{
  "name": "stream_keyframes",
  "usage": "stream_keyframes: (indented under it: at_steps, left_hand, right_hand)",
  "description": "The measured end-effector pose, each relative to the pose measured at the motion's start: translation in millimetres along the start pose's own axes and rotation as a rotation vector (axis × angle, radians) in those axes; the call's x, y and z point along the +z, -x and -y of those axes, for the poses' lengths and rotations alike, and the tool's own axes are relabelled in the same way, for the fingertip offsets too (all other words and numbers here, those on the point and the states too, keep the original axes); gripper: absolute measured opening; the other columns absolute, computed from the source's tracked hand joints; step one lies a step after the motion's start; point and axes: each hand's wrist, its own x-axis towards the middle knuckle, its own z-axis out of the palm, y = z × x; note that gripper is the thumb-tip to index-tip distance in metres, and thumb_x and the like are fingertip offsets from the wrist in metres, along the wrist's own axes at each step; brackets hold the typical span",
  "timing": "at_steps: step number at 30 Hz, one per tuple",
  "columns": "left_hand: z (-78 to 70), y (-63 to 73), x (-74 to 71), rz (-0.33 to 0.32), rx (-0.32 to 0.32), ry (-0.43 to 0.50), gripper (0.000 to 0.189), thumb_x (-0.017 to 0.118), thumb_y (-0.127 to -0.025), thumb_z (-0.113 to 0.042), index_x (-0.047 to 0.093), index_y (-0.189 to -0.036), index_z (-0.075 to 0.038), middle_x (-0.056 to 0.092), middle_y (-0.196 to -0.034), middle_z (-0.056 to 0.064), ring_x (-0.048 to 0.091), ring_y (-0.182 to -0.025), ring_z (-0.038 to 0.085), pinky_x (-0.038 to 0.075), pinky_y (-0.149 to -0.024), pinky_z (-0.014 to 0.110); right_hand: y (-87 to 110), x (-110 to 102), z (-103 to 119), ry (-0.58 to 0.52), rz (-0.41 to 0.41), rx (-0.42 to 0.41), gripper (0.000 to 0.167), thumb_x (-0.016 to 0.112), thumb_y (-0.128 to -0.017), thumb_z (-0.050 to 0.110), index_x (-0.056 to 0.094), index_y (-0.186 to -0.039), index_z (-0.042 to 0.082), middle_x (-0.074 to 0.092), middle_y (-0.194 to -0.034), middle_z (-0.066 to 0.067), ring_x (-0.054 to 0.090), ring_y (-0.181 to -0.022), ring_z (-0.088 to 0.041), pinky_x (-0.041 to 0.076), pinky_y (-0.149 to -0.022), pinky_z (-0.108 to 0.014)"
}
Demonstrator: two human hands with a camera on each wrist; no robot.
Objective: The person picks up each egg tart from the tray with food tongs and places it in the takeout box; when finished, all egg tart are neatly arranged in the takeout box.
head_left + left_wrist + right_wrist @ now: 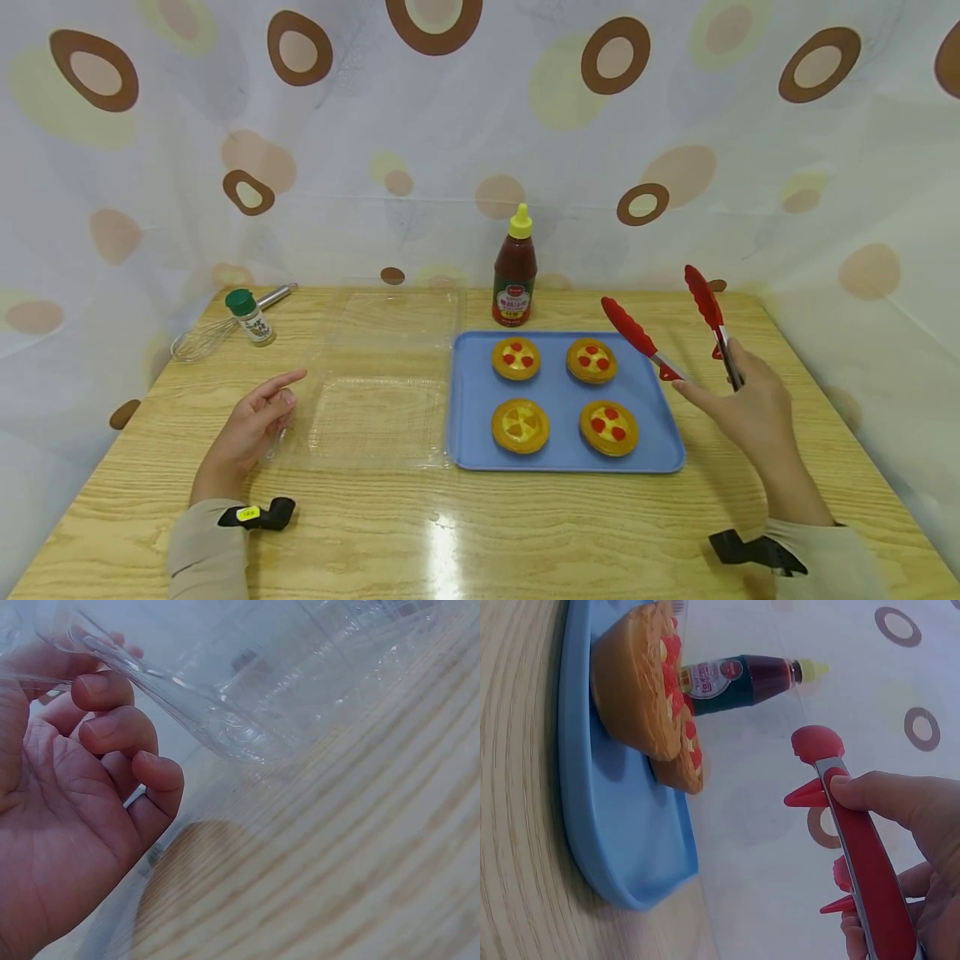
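Left hand (243,429) pinches the edge of one clear plastic hinged container (378,417), while the right hand (757,408) grips one pair of spread red-tipped metal tongs (632,327) near the right edge of one blue rectangular tray (562,417). Four round golden tarts (521,427), three red-topped and one yellow-topped, sit inside its rim with gaps between; open wooden table (360,533) runs along both front edges.
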Motion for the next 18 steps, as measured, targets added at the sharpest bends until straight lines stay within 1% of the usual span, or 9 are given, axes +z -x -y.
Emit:
stream_keyframes:
  at_steps: [3, 6, 9, 14, 18]
  left_hand:
    - [-0.2, -0.1, -0.1, 0.000, -0.002, 0.001, 0.037, 0.039, -0.100, 0.000, 0.058, -0.127, -0.017, 0.053, -0.080, -0.007, 0.044, -0.064, 0.006, 0.040, -0.060, 0.018]
    - [-0.1, -0.1, -0.1, -0.002, -0.009, -0.005, 0.037, 0.040, -0.100, 0.000, 0.057, -0.127, -0.018, 0.052, -0.080, -0.008, 0.045, -0.065, 0.005, 0.040, -0.060, 0.018]
    - [0.2, -0.2, -0.2, -0.002, -0.011, -0.012, 0.037, 0.040, -0.100, 0.000, 0.058, -0.127, -0.019, 0.052, -0.080, -0.008, 0.045, -0.065, 0.004, 0.040, -0.061, 0.017]
    - [0.8, -0.3, -0.5, -0.007, -0.004, -0.019, 0.038, 0.040, -0.100, 0.000, 0.058, -0.126, -0.019, 0.053, -0.080, -0.008, 0.045, -0.065, 0.005, 0.040, -0.061, 0.017]
    - [0.9, 0.0, -0.4, -0.015, -0.006, -0.017, 0.038, 0.040, -0.100, 0.000, 0.059, -0.126, -0.019, 0.053, -0.080, -0.008, 0.045, -0.065, 0.005, 0.040, -0.061, 0.017]
  right_hand:
    - [0.6, 3, 3, -0.012, 0.003, -0.032, 0.091, 0.078, -0.077, 0.032, 0.028, -0.145, -0.003, 0.049, -0.126, -0.029, 0.044, -0.098, -0.039, 0.038, -0.071, -0.041]
    - [1.0, 6, 7, -0.019, 0.028, -0.053, 0.092, 0.079, -0.077, 0.032, 0.028, -0.146, -0.002, 0.046, -0.131, -0.030, 0.043, -0.104, -0.042, 0.040, -0.076, -0.050]
    - [0.8, 9, 11, -0.007, 0.062, -0.073, 0.093, 0.079, -0.077, 0.034, 0.028, -0.146, -0.001, 0.044, -0.135, -0.031, 0.042, -0.107, -0.044, 0.040, -0.076, -0.052]
    - [-0.6, 15, 21, 0.010, 0.102, -0.122, 0.095, 0.081, -0.074, 0.037, 0.031, -0.146, 0.001, 0.046, -0.134, -0.028, 0.043, -0.100, -0.040, 0.037, -0.069, -0.042]
    - [-2.7, 21, 29, 0.032, 0.123, -0.162, 0.093, 0.082, -0.073, 0.038, 0.036, -0.144, 0.001, 0.055, -0.121, -0.025, 0.044, -0.089, -0.033, 0.035, -0.063, -0.038]
